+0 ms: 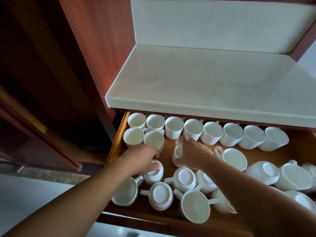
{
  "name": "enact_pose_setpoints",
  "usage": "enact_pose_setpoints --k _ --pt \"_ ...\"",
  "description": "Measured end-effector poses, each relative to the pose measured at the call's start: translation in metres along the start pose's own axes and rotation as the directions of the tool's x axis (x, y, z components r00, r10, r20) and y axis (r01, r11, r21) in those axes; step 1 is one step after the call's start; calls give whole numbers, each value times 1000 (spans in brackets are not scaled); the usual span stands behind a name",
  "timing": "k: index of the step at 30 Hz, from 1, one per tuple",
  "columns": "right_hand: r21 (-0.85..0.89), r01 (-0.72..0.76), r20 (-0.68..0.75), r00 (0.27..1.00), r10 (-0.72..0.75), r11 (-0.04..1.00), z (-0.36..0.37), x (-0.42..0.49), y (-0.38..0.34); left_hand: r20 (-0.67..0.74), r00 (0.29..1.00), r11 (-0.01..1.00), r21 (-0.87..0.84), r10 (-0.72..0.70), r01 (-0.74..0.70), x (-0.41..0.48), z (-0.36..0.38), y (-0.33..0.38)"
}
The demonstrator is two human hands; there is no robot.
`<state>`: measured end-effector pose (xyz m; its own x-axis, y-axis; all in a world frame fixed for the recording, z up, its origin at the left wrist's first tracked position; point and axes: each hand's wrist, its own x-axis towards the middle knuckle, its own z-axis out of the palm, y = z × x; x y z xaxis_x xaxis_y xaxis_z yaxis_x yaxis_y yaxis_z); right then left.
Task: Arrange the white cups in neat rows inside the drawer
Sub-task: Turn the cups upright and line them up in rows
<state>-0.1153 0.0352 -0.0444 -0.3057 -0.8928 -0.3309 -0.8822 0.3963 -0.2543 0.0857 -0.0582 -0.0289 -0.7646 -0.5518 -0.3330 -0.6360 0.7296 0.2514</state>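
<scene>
L hand curled on upturned cup | R hand clamped on tilted cup; drawer open

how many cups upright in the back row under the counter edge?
8, side by side along the back of the drawer: cups at. More may sit hidden under the counter.

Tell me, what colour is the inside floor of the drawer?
Orange-brown wood, seen in the head view on the drawer floor.
</scene>
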Motion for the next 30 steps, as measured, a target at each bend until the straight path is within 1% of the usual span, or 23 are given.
enact_pose_setpoints --k 3,5,8,11,15,19,21,23,24,26,28,29,30 --pt "1 14 -12 1000 -14 1000 -1 -2 5 4 1000 1000 -9 -14 14 -9 5 4" --pt "-2 30 -11 1000 -30 1000 -2 -3 9 30 998 998 -16 -52 52 -13 7 9" --pt "-67 50 -16 999 -51 997 -6 -4 14 93 989 993 25 -119 117 -12 15 20" --pt "-119 18 -25 999 -21 993 -6 -5 19 135 978 986 63 -162 155 -7 25 28" --pt "-96 -25 16 1000 26 995 -9 -5 28 98 971 974 -41 -217 222 -10 27 31" --pt "-131 48 59 997 -41 990 -22 -3 31 59 964 952 -150 -259 265 -22 16 28" --pt "-174 93 20 996 -91 980 -32 0 29 57 964 944 -195 -261 267 -30 6 25" --pt "-185 135 -52 988 -147 973 -43 3 23 42 960 922 -269 -276 277 -38 -7 23" --pt "-153 153 -82 983 -166 976 -47 5 20 27 956 906 -313 -293 286 -43 -15 23" --pt "-3 173 -95 980 -172 985 -58 5 10 -7 942 857 -416 -337 304 -48 -30 23" --pt "201 174 -20 985 -174 964 -66 1 -1 -37 933 795 -537 -359 284 -50 -42 23" --pt "333 167 46 980 -193 928 -69 -2 -6 -55 929 758 -598 -365 262 -50 -46 23" --pt "486 137 116 969 -219 863 -69 -5 -9 -66 926 698 -678 -372 232 -50 -49 25"
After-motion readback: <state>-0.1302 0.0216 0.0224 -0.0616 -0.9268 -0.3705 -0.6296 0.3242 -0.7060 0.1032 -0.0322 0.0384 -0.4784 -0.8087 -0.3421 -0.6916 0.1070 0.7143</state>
